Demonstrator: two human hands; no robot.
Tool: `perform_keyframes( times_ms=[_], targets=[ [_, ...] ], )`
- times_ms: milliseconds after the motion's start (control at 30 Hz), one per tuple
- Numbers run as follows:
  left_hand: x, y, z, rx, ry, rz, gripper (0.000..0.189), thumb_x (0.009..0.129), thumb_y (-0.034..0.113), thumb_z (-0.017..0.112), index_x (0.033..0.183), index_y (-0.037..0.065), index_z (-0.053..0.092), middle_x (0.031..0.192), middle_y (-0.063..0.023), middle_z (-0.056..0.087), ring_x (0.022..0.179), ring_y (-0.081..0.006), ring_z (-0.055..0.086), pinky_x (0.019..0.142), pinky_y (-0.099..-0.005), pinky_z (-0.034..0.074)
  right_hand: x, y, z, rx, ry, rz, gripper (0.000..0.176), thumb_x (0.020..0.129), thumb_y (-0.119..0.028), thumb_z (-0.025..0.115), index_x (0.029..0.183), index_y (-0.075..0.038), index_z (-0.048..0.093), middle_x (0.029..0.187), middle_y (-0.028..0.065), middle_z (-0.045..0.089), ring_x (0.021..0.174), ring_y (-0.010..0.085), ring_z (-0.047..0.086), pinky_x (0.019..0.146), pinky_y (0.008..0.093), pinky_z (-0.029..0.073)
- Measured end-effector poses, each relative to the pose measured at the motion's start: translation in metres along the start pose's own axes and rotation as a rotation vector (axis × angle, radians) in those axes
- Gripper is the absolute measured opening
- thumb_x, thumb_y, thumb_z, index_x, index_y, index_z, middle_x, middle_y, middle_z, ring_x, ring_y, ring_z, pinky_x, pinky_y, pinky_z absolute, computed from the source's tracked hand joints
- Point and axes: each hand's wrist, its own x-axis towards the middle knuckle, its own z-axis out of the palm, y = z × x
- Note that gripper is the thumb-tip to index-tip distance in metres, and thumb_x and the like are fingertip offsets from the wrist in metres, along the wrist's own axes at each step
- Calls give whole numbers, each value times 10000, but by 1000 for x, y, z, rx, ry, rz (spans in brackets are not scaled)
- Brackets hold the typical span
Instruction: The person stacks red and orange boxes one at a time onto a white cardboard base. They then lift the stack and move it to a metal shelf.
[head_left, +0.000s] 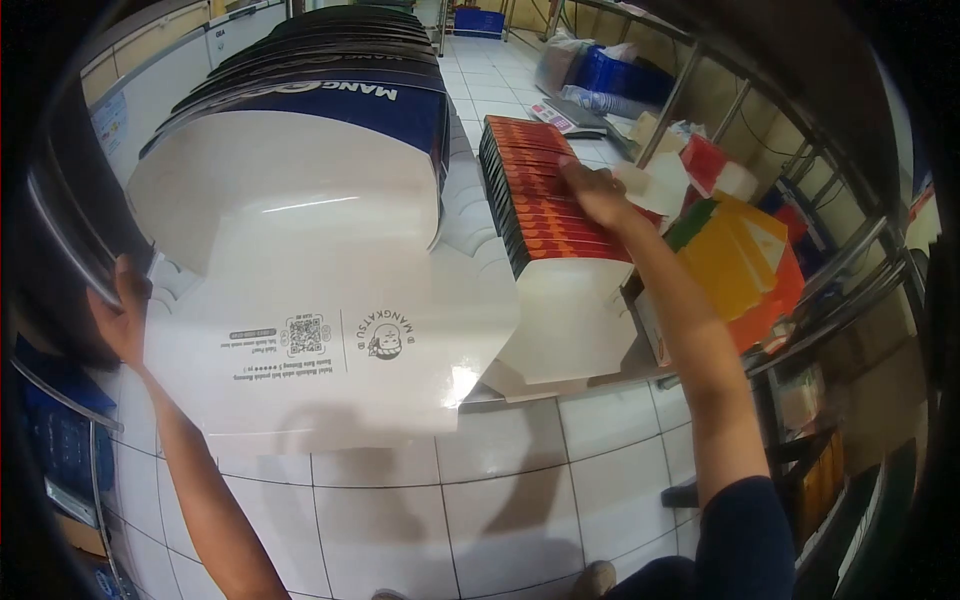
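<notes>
Left hand (125,315) grasps carton sheet (330,340) by left edge | right hand (595,190) atop orange stack (540,200), grip unclear

White flat carton sheet (330,340) printed with grey logo, QR code and small text. Stacked carton blanks (330,120) edged dark navy, white lettering seen. Second stack (540,190) banded orange-red over black. Yellow, green and red card pieces (735,255) noted alongside. White tiled floor (500,500) crossed by grey grout lines.
</notes>
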Motion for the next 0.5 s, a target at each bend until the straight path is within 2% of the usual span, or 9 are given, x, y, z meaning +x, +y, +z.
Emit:
perform_keyframes(
  times_ms=[33,100,167,300,400,500],
  targets=[
    [0,0,2,-2,-1,0,366,921,310,723,1137,34,617,873,-67,626,813,-122,583,747,-266,439,6,2,4,18,67,5,878,918,-787,119,1505,-206,416,1533,184,394,1464,353,245,1183,583,77],
    [1,1,6,-78,32,58,198,977,213,676,995,25,615,759,-4,585,652,-48,480,569,-203,353,15,3,6,39,136,16,890,912,-795,127,1499,-198,429,1530,190,397,1466,353,240,1185,579,72],
    [0,6,8,-56,45,82,210,977,212,674,1035,17,620,793,-20,615,675,-56,510,591,-205,384,25,1,2,19,58,24,926,903,-810,134,1473,-164,474,1523,207,402,1464,369,233,1181,573,77],
    [-3,12,13,-5,118,73,264,981,214,666,1124,-3,617,894,-70,672,748,-93,584,666,-217,453,30,-5,-3,3,101,-33,951,901,-815,130,1464,-139,489,1507,224,421,1460,389,228,1177,564,89],
    [-7,19,15,-1,149,-21,272,987,220,657,1126,-10,609,922,-91,677,785,-117,605,701,-229,468,28,-8,-5,31,124,14,966,898,-820,121,1421,-124,538,1480,217,459,1444,407,241,1172,560,103],
    [-7,18,12,38,129,-18,292,991,242,650,1127,-13,607,950,-107,680,835,-128,617,736,-243,476,30,-8,-5,12,88,-1,960,898,-821,117,1412,-133,546,1473,187,478,1420,418,277,1167,568,114]
  ],
)
